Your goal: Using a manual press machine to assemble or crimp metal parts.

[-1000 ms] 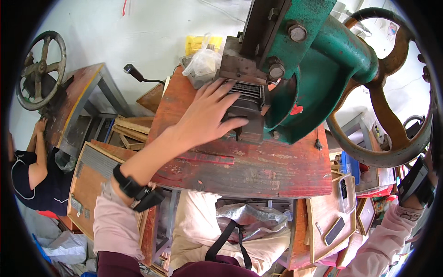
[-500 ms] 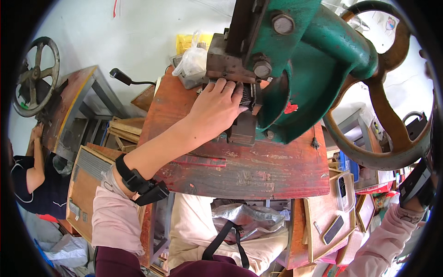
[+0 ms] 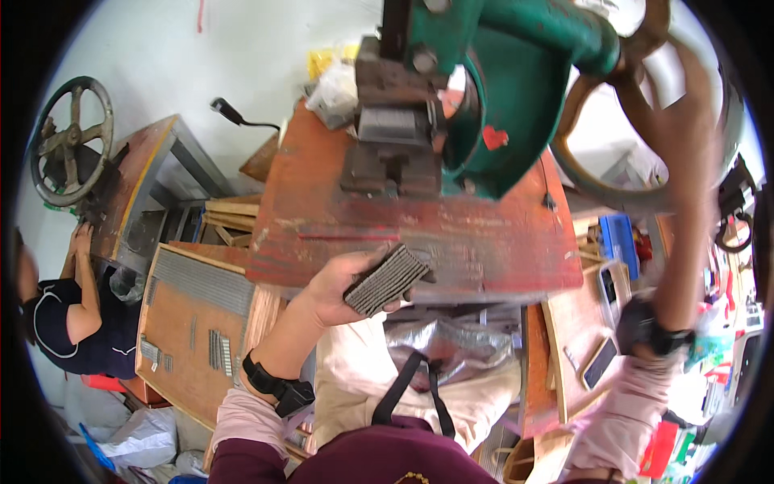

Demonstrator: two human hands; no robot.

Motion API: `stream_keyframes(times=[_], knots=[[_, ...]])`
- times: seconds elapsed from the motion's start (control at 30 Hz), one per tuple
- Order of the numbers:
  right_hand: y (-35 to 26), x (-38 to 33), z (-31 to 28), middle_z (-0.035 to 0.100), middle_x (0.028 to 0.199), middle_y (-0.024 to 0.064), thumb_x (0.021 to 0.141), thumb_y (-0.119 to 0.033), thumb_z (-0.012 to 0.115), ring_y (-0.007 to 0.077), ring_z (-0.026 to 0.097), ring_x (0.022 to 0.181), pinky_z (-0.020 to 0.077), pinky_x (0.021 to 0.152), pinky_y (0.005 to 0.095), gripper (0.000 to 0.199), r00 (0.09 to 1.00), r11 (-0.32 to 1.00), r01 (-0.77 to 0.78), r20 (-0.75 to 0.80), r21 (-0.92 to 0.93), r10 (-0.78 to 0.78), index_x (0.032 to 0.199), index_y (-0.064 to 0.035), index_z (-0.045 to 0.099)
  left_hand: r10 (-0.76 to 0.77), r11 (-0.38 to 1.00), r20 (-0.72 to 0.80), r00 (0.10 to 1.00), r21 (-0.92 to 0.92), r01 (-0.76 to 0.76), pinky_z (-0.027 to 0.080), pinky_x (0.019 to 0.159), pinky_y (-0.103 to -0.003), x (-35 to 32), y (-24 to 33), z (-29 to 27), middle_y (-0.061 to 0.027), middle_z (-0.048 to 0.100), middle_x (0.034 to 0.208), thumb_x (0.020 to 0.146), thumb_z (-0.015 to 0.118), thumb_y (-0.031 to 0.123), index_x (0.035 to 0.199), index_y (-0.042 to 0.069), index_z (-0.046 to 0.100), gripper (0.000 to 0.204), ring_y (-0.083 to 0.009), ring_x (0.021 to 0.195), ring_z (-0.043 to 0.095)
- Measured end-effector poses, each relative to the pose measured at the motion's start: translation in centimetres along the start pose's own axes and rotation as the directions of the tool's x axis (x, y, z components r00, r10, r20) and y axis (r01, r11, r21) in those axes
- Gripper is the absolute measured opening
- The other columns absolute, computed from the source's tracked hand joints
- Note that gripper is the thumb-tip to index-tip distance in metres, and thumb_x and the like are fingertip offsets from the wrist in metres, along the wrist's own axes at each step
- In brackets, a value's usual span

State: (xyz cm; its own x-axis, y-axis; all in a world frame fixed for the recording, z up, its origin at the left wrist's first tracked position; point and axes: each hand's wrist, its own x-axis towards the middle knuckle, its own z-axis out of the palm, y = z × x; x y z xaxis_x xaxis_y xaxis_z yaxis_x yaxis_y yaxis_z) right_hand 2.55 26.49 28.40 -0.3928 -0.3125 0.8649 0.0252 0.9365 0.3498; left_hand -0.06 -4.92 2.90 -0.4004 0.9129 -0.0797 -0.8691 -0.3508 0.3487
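Your left hand (image 3: 334,288) grips grey ribbed rectangular block (image 3: 387,281) at front edge of worn red wooden table (image 3: 492,246); green metal press (image 3: 520,113) beyond; brown metal handwheel (image 3: 630,66); your blurred right hand (image 3: 684,113) near it, cannot tell whether gripping.

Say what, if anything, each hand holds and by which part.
Left hand: a ridged grey block, gripped along its left side. Right hand: too blurred to tell.

A pale wall (image 3: 274,56) with a thin red mark (image 3: 201,14) rises behind a worn red wooden table (image 3: 500,242); to the left stands a second table (image 3: 133,177) on grey legs (image 3: 197,157) with a yellow-edged top, and bright, even light fills the room
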Motion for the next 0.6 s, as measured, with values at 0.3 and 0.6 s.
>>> stream_keyframes(times=[0.3,0.6], knots=[[-13.3,-26.5,7.9,0.057,0.097,0.0173,0.080,-0.014,0.061,0.0351,0.052,0.093,0.0429,0.082,0.0412,0.022,0.806,0.771,-0.521,0.508,0.365,0.304,0.096,0.0012,0.060,-0.275,0.947,-0.136,0.952,-0.209,0.244,0.052,0.068,-0.035,0.0,-10.2,-8.2,-0.0162,0.060,0.105,0.095,0.040,0.020,0.116,-0.002,0.050,0.033,-0.0264,0.089,0.061],[-13.3,-27.9,8.1,0.057,0.096,0.0170,0.081,-0.021,0.060,0.0343,0.052,0.092,0.0425,0.083,0.0395,0.026,0.799,0.767,-0.553,0.465,0.324,0.380,0.095,0.0011,0.061,-0.533,0.846,-0.359,0.767,-0.237,0.477,0.051,0.064,-0.035,4.6,-18.8,-17.5,-0.0154,0.062,0.100,0.094,0.040,0.023,0.112,0.001,0.052,0.031,-0.0275,0.087,0.061]])
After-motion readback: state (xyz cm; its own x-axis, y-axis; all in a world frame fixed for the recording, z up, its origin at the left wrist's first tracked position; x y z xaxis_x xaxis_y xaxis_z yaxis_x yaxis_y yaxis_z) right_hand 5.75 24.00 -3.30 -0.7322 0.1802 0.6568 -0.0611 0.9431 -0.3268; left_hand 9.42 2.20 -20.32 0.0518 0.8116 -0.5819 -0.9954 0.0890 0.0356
